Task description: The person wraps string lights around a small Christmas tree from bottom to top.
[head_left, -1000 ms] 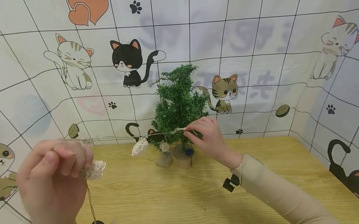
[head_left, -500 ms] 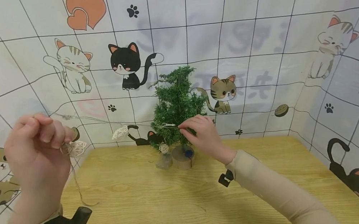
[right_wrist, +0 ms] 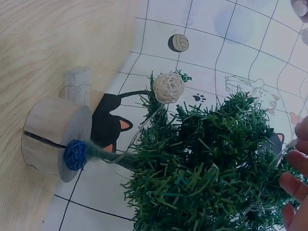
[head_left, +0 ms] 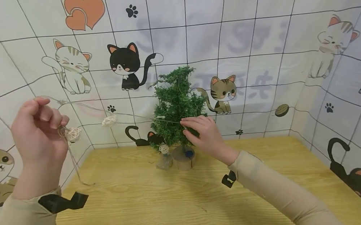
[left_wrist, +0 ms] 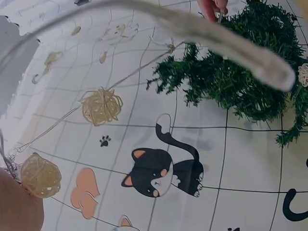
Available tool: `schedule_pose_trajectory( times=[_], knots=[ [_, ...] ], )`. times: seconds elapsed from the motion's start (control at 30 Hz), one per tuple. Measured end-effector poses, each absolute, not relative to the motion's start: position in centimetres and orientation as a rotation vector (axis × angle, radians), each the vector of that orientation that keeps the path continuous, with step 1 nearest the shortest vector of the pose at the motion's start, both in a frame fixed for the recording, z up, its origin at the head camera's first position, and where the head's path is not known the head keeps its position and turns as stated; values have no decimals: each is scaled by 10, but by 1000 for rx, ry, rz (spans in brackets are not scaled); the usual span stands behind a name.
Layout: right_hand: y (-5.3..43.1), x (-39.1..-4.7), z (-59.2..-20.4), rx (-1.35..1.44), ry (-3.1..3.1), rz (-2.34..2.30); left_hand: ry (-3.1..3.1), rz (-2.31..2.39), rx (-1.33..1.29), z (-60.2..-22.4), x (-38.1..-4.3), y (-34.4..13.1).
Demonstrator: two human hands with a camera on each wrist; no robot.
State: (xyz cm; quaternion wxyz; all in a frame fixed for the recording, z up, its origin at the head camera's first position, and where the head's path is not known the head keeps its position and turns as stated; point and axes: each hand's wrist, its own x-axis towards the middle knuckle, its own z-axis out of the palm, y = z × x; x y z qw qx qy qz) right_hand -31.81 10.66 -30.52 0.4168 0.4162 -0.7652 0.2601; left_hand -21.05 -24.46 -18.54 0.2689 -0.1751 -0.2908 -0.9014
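Ball garland (left_wrist: 101, 107) held in L grip (head_left: 39, 140) & R grip (head_left: 204, 133), nr tree (head_left: 177, 102) set in wood base (head_left: 180, 160).

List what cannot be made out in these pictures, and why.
Head view: whether the right grip pinches the string; the contact is too small.
Left wrist view: most of the left grip, cut off by the left edge.
Left wrist view: what the pale strip across the top is; blurred.
Right wrist view: part of the small block, hidden behind the wooden base.
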Motion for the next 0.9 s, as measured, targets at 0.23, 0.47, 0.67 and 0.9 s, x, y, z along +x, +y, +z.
schedule_pose_trajectory(
  times=[0.23,0.47,0.67,0.9],
  knots=[
    [104,-311,-302,1044,-1893,671,-764,-2462,-381,-188,-230,-259],
    [83,-295,-294,1165,-1823,811,-781,-2470,-318,-194,-244,-265],
    [37,-274,-282,1374,-2055,1162,-785,-2493,-302,-195,-249,-263],
    [-37,-257,-273,1476,-2499,1517,-818,-2483,-285,-199,-250,-253]
  ],
)
